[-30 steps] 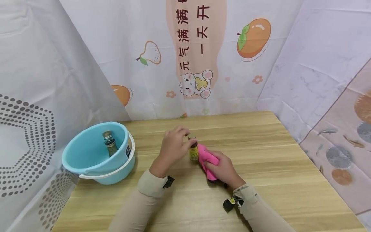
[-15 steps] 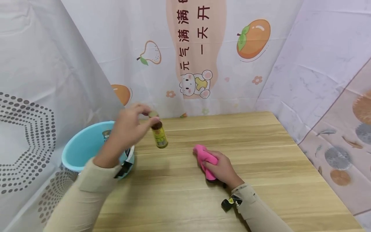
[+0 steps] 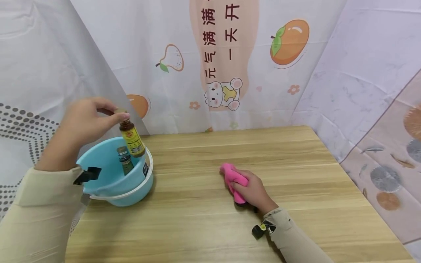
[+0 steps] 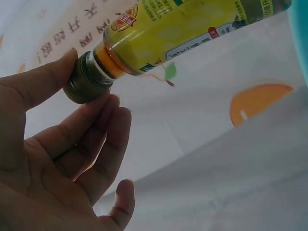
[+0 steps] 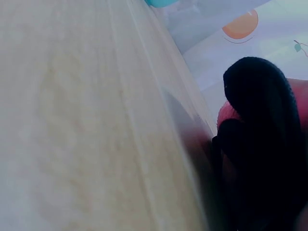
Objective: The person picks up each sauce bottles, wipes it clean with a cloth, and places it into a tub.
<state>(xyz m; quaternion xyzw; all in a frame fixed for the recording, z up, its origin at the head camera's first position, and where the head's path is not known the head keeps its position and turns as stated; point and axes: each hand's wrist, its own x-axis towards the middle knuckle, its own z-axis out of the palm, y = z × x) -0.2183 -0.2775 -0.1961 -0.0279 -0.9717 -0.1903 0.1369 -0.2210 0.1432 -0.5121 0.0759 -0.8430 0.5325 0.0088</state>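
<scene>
My left hand [image 3: 87, 126] pinches the cap of a small glass bottle with a yellow label [image 3: 134, 141]. Tilted, the bottle hangs at the right rim of a light blue bucket [image 3: 123, 200]; whether it touches the rim I cannot tell. In the left wrist view, the thumb and fingertips meet the dark ridged cap [image 4: 86, 79]. Inside the bucket leans a second small dark-capped bottle [image 3: 125, 161]. My right hand [image 3: 254, 188] grips a bright pink soft thing [image 3: 235, 179] on the table; the right wrist view shows its black, fabric-like part [image 5: 262, 110], with its kind unclear.
The bucket stands at the left end of the wood-grain table [image 3: 197, 219], its white handle [image 3: 131, 191] down along the side. A printed curtain [image 3: 171, 95] hangs behind the table's back edge. A patterned cloth [image 3: 378, 146] covers the right side.
My left hand has lifted the yellow-labelled bottle from beside the pink thing and carried it left to the bucket. The right hand stays in place with the pink thing.
</scene>
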